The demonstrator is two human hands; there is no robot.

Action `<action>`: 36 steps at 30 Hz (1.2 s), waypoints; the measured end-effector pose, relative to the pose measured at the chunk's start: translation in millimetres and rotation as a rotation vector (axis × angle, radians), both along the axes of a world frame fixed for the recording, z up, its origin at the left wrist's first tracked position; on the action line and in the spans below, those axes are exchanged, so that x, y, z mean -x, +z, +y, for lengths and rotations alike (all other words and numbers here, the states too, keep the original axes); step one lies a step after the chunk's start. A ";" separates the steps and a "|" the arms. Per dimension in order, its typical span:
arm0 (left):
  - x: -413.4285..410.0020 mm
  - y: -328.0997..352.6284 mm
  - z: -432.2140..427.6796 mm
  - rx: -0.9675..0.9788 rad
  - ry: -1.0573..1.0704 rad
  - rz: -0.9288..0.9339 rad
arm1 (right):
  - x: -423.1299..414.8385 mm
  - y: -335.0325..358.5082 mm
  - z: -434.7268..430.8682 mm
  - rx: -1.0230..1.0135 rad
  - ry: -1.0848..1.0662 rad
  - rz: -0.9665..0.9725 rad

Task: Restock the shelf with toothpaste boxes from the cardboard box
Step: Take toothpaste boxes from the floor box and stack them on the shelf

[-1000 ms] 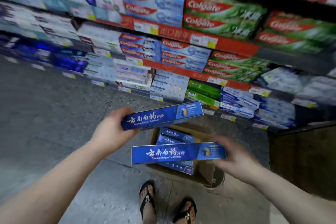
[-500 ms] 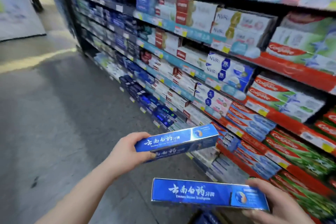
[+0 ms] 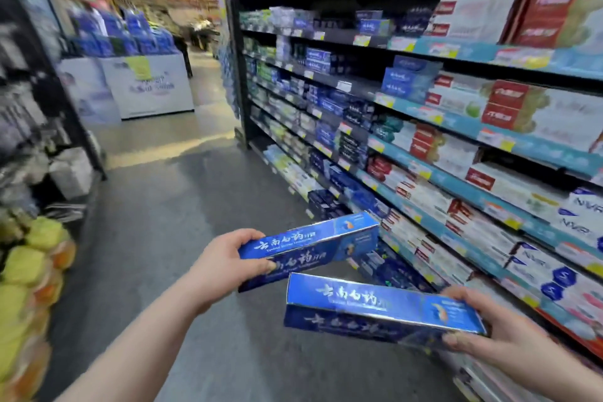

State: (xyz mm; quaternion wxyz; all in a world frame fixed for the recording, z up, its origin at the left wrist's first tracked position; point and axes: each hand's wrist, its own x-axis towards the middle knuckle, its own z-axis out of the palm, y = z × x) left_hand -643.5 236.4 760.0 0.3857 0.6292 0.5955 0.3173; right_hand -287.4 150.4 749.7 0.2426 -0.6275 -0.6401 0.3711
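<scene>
Low at the front of the aisle, the person's left hand (image 3: 225, 266) grips one end of a blue toothpaste box (image 3: 313, 243), fingers curled round it. Just beside it and lower, the right hand (image 3: 509, 336) clamps the opposite end of a second blue toothpaste box (image 3: 381, 307). Whether the two boxes touch cannot be told. Both hang over the grey floor (image 3: 195, 206). Along the right runs the shelf (image 3: 456, 127), packed with toothpaste cartons. Yellow packs (image 3: 23, 268) are stacked at the left.
</scene>
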 end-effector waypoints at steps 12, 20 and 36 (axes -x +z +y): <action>91.3 4.2 154.1 0.031 0.106 -0.143 | 104.3 28.1 197.0 -0.037 0.174 -0.023; 125.6 11.4 316.1 0.027 0.142 -0.170 | 143.9 41.2 381.4 -0.043 0.223 -0.042; 209.5 34.7 632.2 -0.050 0.029 -0.121 | 229.1 57.4 662.8 -0.153 0.112 -0.040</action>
